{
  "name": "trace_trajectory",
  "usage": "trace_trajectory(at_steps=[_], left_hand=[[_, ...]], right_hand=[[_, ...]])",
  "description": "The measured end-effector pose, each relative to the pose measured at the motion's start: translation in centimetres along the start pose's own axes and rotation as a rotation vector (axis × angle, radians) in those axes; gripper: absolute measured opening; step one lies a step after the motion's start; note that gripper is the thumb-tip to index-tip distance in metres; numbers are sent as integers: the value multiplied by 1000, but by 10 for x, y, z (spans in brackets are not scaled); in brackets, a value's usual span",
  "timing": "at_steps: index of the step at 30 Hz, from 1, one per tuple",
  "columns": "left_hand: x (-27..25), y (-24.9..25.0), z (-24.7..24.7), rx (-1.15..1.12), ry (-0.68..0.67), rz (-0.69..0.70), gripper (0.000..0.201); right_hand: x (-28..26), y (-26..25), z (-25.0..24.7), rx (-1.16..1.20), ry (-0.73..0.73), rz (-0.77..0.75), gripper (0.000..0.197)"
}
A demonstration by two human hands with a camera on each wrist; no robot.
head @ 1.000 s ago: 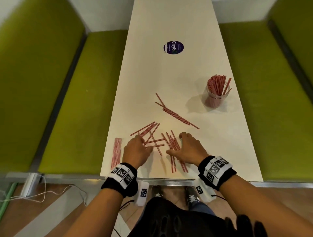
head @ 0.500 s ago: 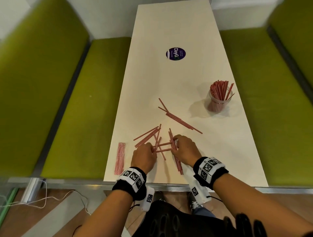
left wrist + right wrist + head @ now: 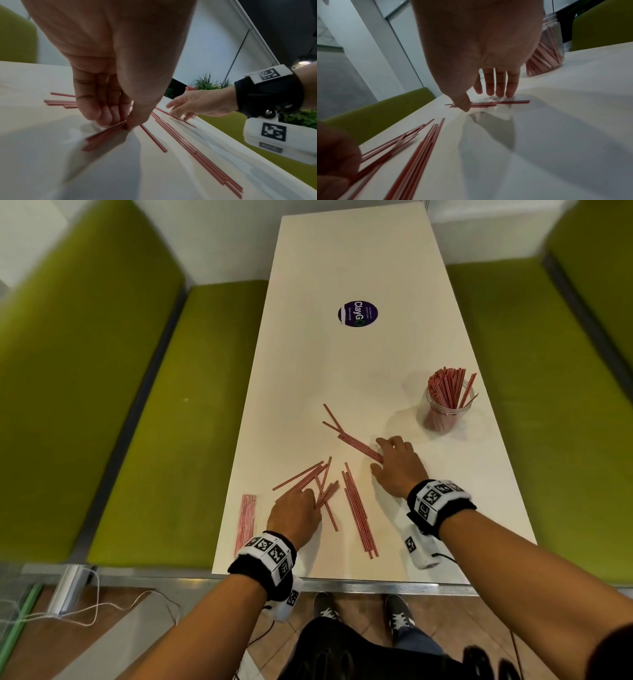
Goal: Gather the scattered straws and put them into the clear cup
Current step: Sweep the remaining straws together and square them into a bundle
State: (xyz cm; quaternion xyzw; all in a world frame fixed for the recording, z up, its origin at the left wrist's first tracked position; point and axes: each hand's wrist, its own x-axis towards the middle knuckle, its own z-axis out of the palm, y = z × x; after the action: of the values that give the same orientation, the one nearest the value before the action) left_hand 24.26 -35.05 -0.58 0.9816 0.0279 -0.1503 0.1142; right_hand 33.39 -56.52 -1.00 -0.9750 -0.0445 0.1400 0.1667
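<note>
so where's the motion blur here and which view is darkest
Left wrist view: the straws pinched by the left hand smear at their near ends. Right wrist view: dimmest overall, right hand backlit, near straws streaked. Head view: sharp and evenly lit, only the edges bowed.

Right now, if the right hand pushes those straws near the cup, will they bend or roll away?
The straws look thin and straight, so probably stiff and very light. Being round, they may roll or scatter under the right hand. Its straight fingers could sweep them together.
</note>
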Motion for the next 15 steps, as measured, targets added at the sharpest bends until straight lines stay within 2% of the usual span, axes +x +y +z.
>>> trace_trajectory(at_steps=[4, 8, 12, 15], left_hand=[[-1, 5, 0, -155, 8, -134, 17], [1, 17, -2, -272, 17, -165, 17], [7, 29, -2, -397, -25, -159, 16], [13, 24, -7, -401, -52, -145, 20]], right_hand=[[7, -6, 1, 14, -74, -46, 38], [-5, -18, 10, 142, -113, -58, 29], [-22, -27, 22, 229, -153, -51, 39], [-28, -32, 25, 246, -195, -59, 50]])
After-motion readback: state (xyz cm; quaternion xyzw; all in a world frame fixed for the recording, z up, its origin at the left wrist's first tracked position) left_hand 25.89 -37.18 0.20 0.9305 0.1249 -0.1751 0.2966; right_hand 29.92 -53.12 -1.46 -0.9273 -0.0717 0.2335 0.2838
